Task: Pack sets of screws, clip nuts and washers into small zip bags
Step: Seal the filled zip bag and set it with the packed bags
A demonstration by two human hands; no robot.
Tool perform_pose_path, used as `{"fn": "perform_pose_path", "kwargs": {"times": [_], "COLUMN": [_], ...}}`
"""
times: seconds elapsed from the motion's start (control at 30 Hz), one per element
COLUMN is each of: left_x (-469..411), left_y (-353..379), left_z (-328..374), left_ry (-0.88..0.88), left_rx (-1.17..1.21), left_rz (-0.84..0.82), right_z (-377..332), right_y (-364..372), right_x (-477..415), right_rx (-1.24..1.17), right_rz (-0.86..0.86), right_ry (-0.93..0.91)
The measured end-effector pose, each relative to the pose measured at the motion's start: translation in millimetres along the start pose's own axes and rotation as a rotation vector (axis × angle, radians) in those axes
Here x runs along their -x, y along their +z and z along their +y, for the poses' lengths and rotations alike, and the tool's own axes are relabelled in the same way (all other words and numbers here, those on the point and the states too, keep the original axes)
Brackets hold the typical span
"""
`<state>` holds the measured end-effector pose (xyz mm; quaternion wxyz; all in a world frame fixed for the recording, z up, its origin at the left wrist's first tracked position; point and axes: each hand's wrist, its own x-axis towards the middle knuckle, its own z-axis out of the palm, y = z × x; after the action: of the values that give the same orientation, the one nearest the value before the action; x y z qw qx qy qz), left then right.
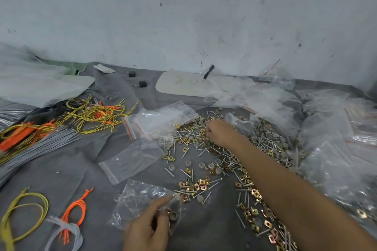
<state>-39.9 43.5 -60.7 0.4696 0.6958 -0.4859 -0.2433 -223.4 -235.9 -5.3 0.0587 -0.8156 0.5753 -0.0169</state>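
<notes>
**Plastic zip bag pinched at 6 o'clock**

It is crumpled, so its long axis is unclear. The left hand pinches its edge. The right hand reaches toward 12 o'clock, forearm slanting from 5, fingers curled onto the clip nuts; any hold is hidden.

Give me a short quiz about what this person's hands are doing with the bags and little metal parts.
1. True or false: the left hand holds a zip bag that already has hardware inside.
2. The right hand reaches into: A) the pile of screws, clip nuts and washers; B) an empty bag; C) the white board.
3. Fill in: the orange and yellow wire bundles lie on the person's ____ side.
Key: 1 true; 2 A; 3 left.
</notes>
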Motion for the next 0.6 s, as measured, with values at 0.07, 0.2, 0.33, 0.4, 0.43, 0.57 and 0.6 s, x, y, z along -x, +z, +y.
{"fn": "perform_pose_path", "kwargs": {"times": [0.07, 0.2, 0.33, 0.4, 0.43, 0.57, 0.6], "left_x": [-0.5, -1.4, -1.2, -1.7, -1.8, -1.9, -1.0], "left_y": [0.1, -0.5, -0.3, 0.4, 0.5, -2.6, -3.4], "left_z": [0.0, -1.0, 1.3, 2.9, 3.5, 5.8, 6.2], "left_ry": [0.003, -0.012, -0.018, -0.024, -0.02, 0.01, 0.019], "left_rx": [0.006, 0.02, 0.016, 0.009, 0.013, 0.028, 0.029], "left_rz": [-0.003, -0.019, 0.004, 0.002, -0.002, -0.018, -0.026], "right_z": [0.8, 2.1, -15.2, -30.2, -38.9, -76.0, -82.3], "right_y": [-3.8, -11.4, -13.3, -4.0, 3.0, 23.7, 27.4], "right_x": [8.8, 47.9, 115.2, 154.2, 173.0, 216.2, 218.3], "right_rx": [-0.072, -0.377, -0.634, -0.758, -0.818, -0.825, -0.816], "right_rz": [0.005, 0.146, 0.159, 0.137, 0.113, 0.0, 0.01], "right_ry": [0.019, 0.072, 0.007, -0.041, -0.062, -0.107, -0.107]}}
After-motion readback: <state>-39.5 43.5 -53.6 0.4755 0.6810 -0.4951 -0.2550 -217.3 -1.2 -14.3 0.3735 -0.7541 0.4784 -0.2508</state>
